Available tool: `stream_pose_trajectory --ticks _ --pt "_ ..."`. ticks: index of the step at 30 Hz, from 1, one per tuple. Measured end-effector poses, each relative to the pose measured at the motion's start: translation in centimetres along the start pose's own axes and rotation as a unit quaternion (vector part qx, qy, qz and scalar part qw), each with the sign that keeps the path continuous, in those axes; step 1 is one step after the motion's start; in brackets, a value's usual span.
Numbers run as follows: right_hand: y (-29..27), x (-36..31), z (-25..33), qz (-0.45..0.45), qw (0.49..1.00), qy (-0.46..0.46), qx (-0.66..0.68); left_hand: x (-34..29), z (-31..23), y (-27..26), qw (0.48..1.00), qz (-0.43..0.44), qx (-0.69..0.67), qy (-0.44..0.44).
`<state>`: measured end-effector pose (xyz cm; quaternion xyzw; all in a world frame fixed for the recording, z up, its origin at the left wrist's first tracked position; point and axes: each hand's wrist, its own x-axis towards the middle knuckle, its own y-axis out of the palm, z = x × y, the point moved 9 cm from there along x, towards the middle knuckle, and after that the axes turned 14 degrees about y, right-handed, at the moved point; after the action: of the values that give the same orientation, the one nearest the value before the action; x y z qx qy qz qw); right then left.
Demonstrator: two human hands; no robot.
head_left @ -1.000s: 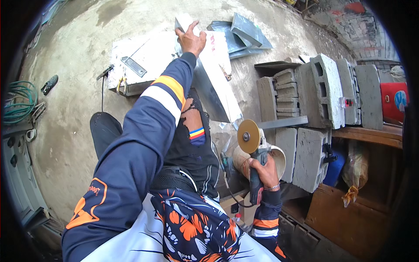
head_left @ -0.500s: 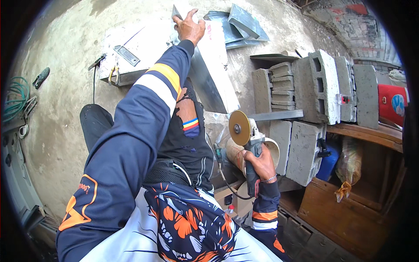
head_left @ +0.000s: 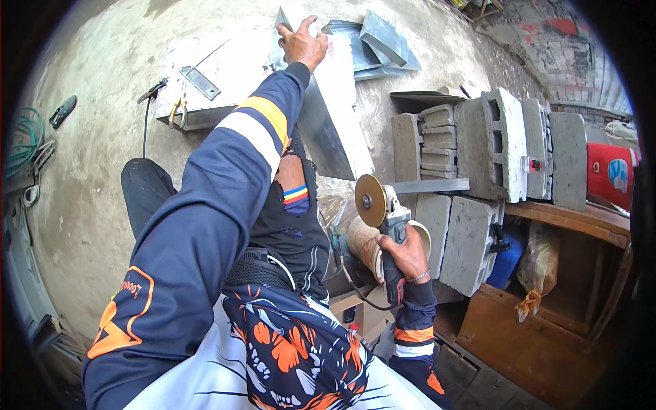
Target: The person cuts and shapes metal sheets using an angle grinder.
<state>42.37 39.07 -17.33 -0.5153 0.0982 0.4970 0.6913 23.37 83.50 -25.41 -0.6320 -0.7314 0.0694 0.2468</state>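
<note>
Right hand (head_left: 408, 253): clamped on an angle grinder (head_left: 395, 224), disc (head_left: 372, 191) beside the near end of the metal piece (head_left: 326, 133).
Left hand (head_left: 304, 46): fingers apart, at the piece's far end.
Metal piece: long, at right of the white slab (head_left: 242, 76).
Pliers (head_left: 183, 109): slab's near edge.
Concrete blocks (head_left: 473, 147): stacked, right side.

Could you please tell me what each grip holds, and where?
Right grip: the angle grinder, by its body. Left grip: on the metal piece, far end; hold unclear.
</note>
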Motion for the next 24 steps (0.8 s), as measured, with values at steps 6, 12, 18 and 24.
stream_pose_trajectory --ticks 6,12,18,24 --pt "-0.6 0.0 0.0 -0.021 0.999 -0.017 -0.024 -0.3 -0.4 0.4 1.000 0.017 -0.006 -0.017" --pt "-0.5 0.1 0.6 -0.027 0.998 -0.009 -0.055 -0.4 -0.2 0.4 1.000 0.011 -0.018 -0.017" --pt "-0.7 -0.1 1.8 -0.036 0.999 -0.002 -0.039 -0.4 -0.4 0.3 1.000 0.008 -0.014 -0.015" --pt "-0.9 0.8 1.7 -0.031 0.999 0.016 -0.024 -0.5 -0.4 0.5 0.999 0.018 -0.018 -0.020"
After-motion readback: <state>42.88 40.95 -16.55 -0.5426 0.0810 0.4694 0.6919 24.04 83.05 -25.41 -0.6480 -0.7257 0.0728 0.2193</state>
